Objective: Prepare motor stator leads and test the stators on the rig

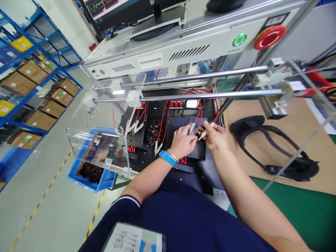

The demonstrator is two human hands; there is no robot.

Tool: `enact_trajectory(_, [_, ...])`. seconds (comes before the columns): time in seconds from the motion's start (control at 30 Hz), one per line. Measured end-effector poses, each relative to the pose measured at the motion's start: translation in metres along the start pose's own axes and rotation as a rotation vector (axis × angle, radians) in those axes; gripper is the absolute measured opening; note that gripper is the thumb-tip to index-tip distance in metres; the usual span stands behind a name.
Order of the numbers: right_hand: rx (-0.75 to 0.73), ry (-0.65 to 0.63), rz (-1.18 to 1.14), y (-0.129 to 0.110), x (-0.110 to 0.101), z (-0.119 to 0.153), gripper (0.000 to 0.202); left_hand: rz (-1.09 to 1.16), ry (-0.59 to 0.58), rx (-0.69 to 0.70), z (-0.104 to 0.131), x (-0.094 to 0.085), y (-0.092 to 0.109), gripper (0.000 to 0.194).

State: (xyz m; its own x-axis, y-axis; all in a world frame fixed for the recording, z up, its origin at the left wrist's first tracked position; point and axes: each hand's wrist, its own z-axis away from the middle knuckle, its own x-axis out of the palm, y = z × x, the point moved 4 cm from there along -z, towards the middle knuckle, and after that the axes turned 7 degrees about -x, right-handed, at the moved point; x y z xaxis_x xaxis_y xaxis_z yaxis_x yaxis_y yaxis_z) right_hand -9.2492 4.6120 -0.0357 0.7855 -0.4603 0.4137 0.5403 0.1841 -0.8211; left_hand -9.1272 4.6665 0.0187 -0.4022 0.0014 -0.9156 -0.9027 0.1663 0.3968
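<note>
My left hand (183, 140), with a blue wristband, is closed around a metal clip (192, 128) on a red wire over the black test fixture (189, 148). My right hand (215, 135) meets it from the right and pinches a small pale clip end (202, 136) between its fingertips. Both hands touch above the dark pad in the middle of the fixture. Round coil parts (154, 131) sit in fixture slots to the left of my hands. More clips on red wires (158, 147) hang beside them.
Two steel rails (199, 94) and a clear acrylic guard (86, 133) cross above the fixture. A blue bin (105, 180) of dark parts stands at lower left. The grey machine housing has a red emergency button (269, 36). Blue shelving with cartons (34, 73) stands at left.
</note>
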Motion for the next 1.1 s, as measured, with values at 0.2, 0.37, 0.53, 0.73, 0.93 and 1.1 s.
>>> enact_trajectory(0.2, [-0.005,-0.003,0.057,0.005,0.0,0.0,0.043,0.038,0.031,0.02,-0.003,0.003,-0.001,0.017])
enact_trajectory(0.37, [-0.067,0.009,0.167,0.006,-0.016,-0.002,0.049,0.193,0.189,0.039,0.026,-0.006,-0.01,0.032])
enact_trajectory(0.53, [-0.261,0.089,0.323,-0.006,-0.042,0.02,0.064,0.286,0.523,-0.283,0.103,-0.005,-0.069,0.052])
enact_trajectory(0.73, [-1.162,-0.56,0.984,-0.024,-0.005,0.08,0.021,0.249,0.286,-0.807,0.131,0.028,-0.122,0.076])
enact_trajectory(0.93, [-1.419,-0.864,1.41,0.002,0.032,0.082,0.023,0.313,0.242,-0.929,0.109,0.006,-0.111,0.06])
enact_trajectory(1.1, [-1.475,-0.948,1.383,0.009,0.037,0.077,0.027,0.526,0.135,-0.926,0.102,-0.012,-0.089,0.019])
